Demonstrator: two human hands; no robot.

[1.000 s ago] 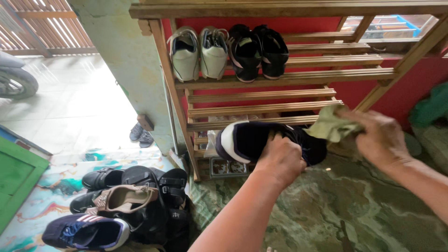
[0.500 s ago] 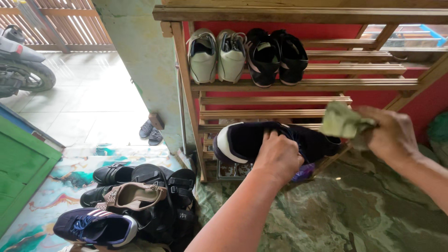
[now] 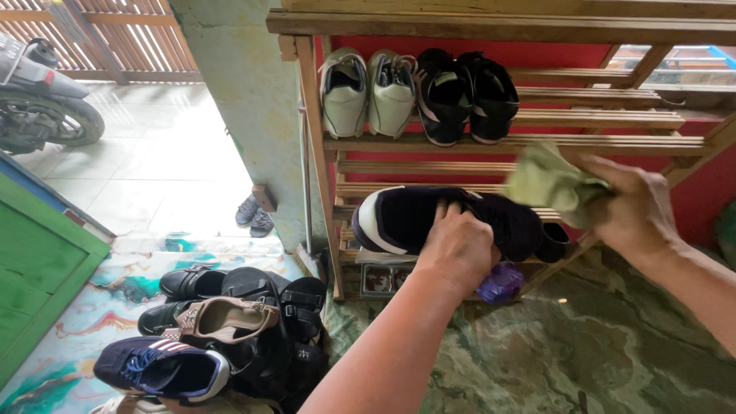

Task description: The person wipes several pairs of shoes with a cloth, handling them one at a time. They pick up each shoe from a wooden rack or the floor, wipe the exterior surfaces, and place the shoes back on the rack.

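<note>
My left hand (image 3: 458, 247) grips a dark navy shoe (image 3: 406, 218) with a white toe cap, holding it sideways in front of the lower slats of a wooden shoe rack (image 3: 314, 130). My right hand (image 3: 632, 201) is closed on a crumpled pale green cloth (image 3: 548, 180), held just above the shoe's heel end. The cloth is a little blurred.
A pale green pair (image 3: 368, 92) and a black pair (image 3: 464, 96) of shoes lean on the rack's upper shelf. Several shoes and sandals lie piled (image 3: 222, 330) at lower left. A purple bag (image 3: 502, 282) lies under the rack. A motorcycle (image 3: 42, 100) stands outside, far left.
The navy shoe has risen slightly toward the rack's lower slats. My right hand with the cloth has shifted left, closer to the shoe's heel. The view has drifted left.
</note>
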